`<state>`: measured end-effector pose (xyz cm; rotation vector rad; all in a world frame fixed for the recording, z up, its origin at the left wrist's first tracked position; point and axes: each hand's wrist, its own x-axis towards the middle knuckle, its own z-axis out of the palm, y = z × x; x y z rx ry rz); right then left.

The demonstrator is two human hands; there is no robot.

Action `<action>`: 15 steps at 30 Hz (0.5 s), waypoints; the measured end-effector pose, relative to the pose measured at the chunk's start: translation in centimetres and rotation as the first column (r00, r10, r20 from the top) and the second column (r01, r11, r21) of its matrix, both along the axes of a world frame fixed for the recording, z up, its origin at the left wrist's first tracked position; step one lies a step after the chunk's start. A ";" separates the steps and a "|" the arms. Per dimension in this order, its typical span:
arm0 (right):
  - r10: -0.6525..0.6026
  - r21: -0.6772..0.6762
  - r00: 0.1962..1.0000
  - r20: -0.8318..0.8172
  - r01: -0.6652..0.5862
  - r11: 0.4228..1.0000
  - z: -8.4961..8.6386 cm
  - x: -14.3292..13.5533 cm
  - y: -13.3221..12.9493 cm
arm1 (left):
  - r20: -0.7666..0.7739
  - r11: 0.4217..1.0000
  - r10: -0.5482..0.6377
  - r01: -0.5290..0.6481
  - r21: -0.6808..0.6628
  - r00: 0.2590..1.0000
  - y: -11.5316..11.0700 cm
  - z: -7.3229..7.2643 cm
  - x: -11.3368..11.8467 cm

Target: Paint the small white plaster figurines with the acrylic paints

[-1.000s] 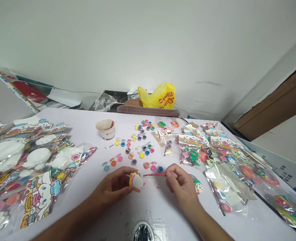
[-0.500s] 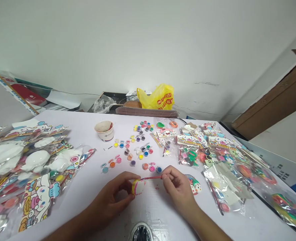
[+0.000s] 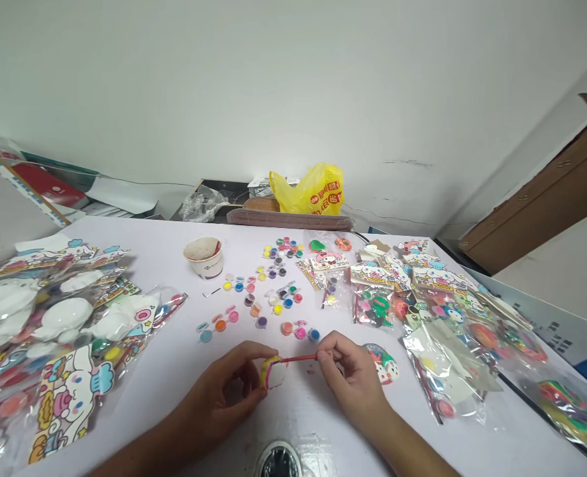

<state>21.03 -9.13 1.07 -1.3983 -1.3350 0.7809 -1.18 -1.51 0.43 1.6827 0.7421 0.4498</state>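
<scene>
My left hand (image 3: 234,384) pinches a small white figure (image 3: 275,376) by its edge, between thumb and index finger. Yellow paint covers the side of the figure nearest the fingers, and a pink line runs beside it. In my right hand (image 3: 350,371) is a thin red paintbrush (image 3: 299,358), held nearly level, its tip against the top of the figure near the pink line. Just beyond my hands lies a strip of small paint pots (image 3: 300,330). Partly behind my right hand is a painted piece (image 3: 385,366) in green, red and white.
More open paint pots (image 3: 220,324) stand mid-table. A paper cup (image 3: 203,258) is at the back left. Bagged white figures (image 3: 67,317) fill the left side, bagged craft kits (image 3: 437,371) the right. At the front edge sits a round dark object (image 3: 278,460). A yellow bag (image 3: 308,190) rests behind the table.
The brush tip has shifted slightly left and down on the figure, and my right hand has moved a little left with it. My left hand keeps its pinch.
</scene>
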 end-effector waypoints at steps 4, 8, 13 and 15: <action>0.003 0.000 1.000 0.013 -0.003 1.000 -0.1 -0.1 -0.1 | 0.007 1.000 0.019 -0.019 0.007 1.000 -0.1 0.1 0.1; -0.006 0.000 1.000 0.020 0.006 1.000 -0.1 -0.1 -0.2 | 0.005 1.000 0.026 -0.026 0.002 1.000 -0.3 0.2 0.1; -0.015 -0.027 1.000 0.022 0.015 1.000 0.2 -0.1 0.0 | 0.012 1.000 0.018 -0.018 -0.009 1.000 -0.2 0.0 0.1; -0.029 -0.028 1.000 0.006 0.029 0.999 0.3 0.0 -0.1 | 0.013 1.000 0.009 -0.009 -0.009 1.000 -0.2 0.0 0.0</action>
